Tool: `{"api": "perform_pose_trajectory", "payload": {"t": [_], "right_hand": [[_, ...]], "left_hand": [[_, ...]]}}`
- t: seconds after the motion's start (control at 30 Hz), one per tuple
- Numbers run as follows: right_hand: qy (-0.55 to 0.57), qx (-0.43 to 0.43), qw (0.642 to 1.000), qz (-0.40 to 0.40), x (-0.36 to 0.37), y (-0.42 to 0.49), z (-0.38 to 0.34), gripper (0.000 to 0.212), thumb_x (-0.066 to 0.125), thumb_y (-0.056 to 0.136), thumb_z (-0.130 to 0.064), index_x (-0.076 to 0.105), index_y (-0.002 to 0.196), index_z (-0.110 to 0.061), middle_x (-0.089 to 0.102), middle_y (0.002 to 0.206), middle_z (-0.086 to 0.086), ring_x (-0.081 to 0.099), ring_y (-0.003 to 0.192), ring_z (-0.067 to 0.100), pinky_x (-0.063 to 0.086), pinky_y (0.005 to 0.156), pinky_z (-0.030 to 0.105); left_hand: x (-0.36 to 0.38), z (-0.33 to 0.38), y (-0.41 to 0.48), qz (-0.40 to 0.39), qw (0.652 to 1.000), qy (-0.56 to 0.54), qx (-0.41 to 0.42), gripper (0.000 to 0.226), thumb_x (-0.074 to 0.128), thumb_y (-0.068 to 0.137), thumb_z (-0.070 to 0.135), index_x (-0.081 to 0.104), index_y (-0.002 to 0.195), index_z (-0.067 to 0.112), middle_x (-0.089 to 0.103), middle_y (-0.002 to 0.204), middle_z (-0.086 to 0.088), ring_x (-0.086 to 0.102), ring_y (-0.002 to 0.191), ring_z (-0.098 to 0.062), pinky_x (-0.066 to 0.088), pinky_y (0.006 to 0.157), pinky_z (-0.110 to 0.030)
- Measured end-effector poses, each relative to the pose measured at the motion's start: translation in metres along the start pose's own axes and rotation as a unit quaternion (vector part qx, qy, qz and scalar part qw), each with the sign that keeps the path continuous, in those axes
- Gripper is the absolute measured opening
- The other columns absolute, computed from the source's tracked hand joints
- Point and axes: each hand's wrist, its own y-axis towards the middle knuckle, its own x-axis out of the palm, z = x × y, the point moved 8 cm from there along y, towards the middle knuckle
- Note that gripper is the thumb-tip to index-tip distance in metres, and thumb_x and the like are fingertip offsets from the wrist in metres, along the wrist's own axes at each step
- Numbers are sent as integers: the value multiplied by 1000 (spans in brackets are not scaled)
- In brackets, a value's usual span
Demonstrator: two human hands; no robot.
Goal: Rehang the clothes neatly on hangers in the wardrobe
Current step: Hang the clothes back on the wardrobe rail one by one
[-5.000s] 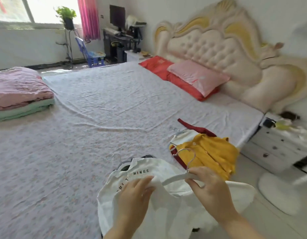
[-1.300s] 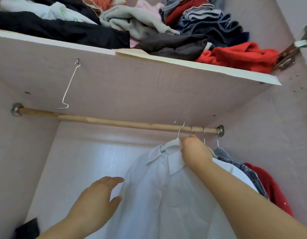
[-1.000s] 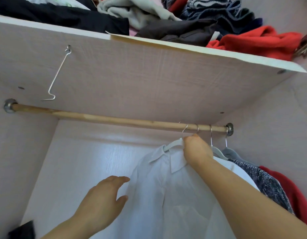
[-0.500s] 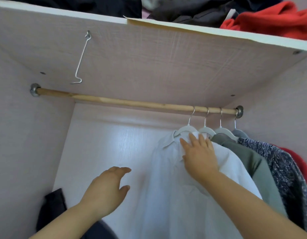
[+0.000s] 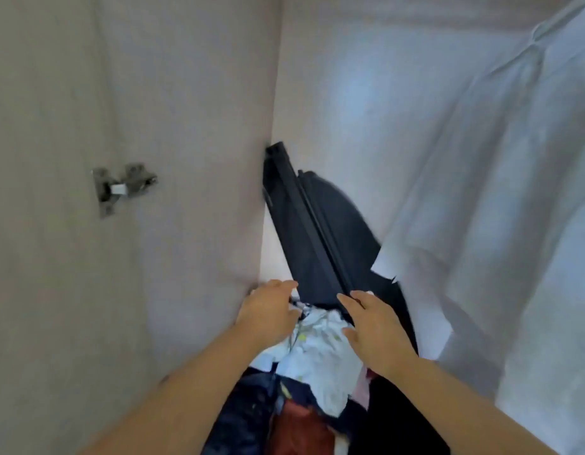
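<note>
- View: the camera looks down into a lower corner of the wardrobe. A pale pinkish wood-grain side panel (image 5: 186,126) fills the left of the frame. The picture is blurred.
- Fitting: a small metal door hinge (image 5: 122,188) is fixed to the side panel, well apart from both hands.
- Task item, hung: a long white cloth shirt (image 5: 481,192) hangs down the right side of the frame. Its lower edge overlaps the black item beside it.
- Task items, loose: a pile of crumpled clothes (image 5: 284,399) lies at the bottom centre of the wardrobe.
  - On top is a pale white-and-blue printed garment (image 5: 317,353).
  - Beneath it show a dark navy garment (image 5: 245,408) and a rust-red garment (image 5: 297,428).
- Other item: a flat black rigid case (image 5: 317,231) (its exact kind cannot be told) leans into the corner behind the pile. Its top end is against the side panel.
- Left hand (image 5: 269,310): palm down at the upper left edge of the pale printed garment, fingers bent down onto the cloth. Whether they pinch the cloth cannot be told.
- Right hand (image 5: 373,320): palm down at the upper right edge of the same garment. The fingers are loosely extended and slightly spread, with the tips at the lower part of the black case. It grips nothing visible.
- Spacing: the two hands are near each other, with the top of the pale printed garment between them.
</note>
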Motion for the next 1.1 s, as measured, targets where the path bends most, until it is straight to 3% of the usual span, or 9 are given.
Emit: {"api": "perform_pose_trajectory", "payload": {"t": [0.17,0.3,0.5,0.63,0.8,1.0,1.1], "right_hand": [[37,-63,991,-111,101,-73,-97,57,45,94,-37,22,146,-26,27,149,-2,25,137,17,22,109,29],[42,-134,974,-179,152,-124,-160,57,45,93,-36,25,145,-22,32,146,-2,30,133,16,25,108,27],[35,-316,910,-267,199,-184,-269,53,47,92,-35,30,140,-24,39,136,-3,40,124,17,34,98,28],[61,-432,840,-323,211,-232,-343,53,48,92,-32,31,141,-23,34,142,-1,37,128,19,30,102,26],[72,-585,728,-350,206,-313,-427,51,50,92,-33,34,140,-21,36,141,-1,36,129,19,30,103,24],[39,-714,619,-325,170,-426,-522,44,50,89,-26,41,131,-20,43,131,1,43,119,22,36,94,28],[38,-765,571,-296,146,-484,-570,52,51,90,-29,36,138,-20,41,134,2,42,122,22,34,98,28]], "left_hand": [[70,-93,-132,-100,988,26,-111,51,47,92,31,33,139,20,42,137,-7,43,122,-26,38,100,-39],[104,-145,-239,-153,964,38,-215,43,48,90,28,39,132,22,46,134,-4,46,120,-25,39,99,-37],[122,-192,-389,-169,901,7,-399,50,48,91,31,33,139,23,41,138,-5,41,125,-27,33,103,-40],[113,-197,-491,-92,824,-30,-559,52,49,90,30,33,140,25,40,141,-3,39,128,-25,32,103,-38],[95,-170,-623,28,686,-68,-724,53,48,91,31,31,141,25,42,139,-4,41,126,-26,35,101,-36],[76,-109,-773,151,530,-83,-830,54,48,92,31,29,142,23,39,142,-4,40,127,-26,35,102,-38],[69,-91,-834,195,477,-91,-852,54,47,93,33,29,142,22,39,142,-4,39,128,-26,34,102,-38]]}}
